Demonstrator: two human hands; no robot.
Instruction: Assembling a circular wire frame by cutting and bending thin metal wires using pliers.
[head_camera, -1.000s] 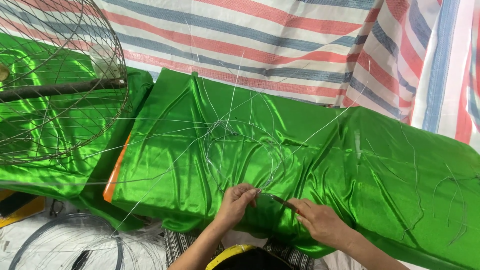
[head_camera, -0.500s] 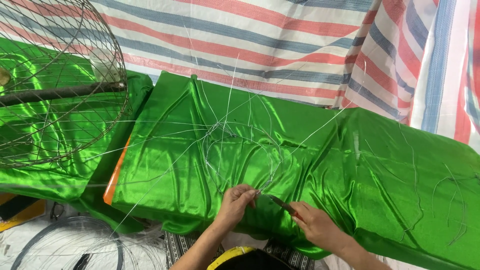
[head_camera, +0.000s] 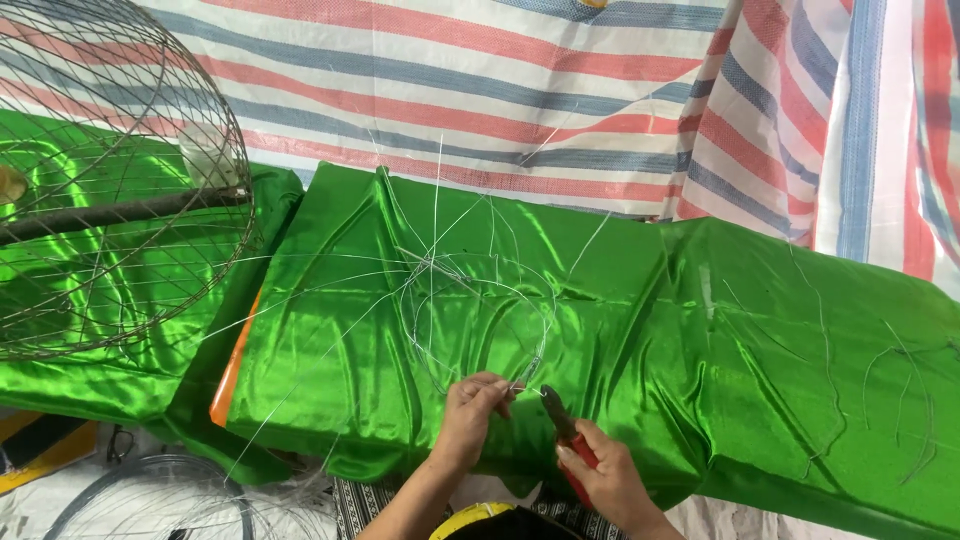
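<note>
A small frame of thin wire hoops and crossing spokes lies on a shiny green satin cloth that covers a low table. My left hand pinches the wire at the near edge of the hoop. My right hand grips red-handled pliers whose dark jaws point toward that same spot, just right of my left fingers.
A big round wire cage with a dark bar through it rests on green cloth at the left. Loose wire bits lie at the right. Coils of wire sit on the floor. A striped tarp hangs behind.
My right hand with the pliers has shifted slightly closer to the wire joint. My left hand stays pinched on the hoop. The wire frame has not moved.
</note>
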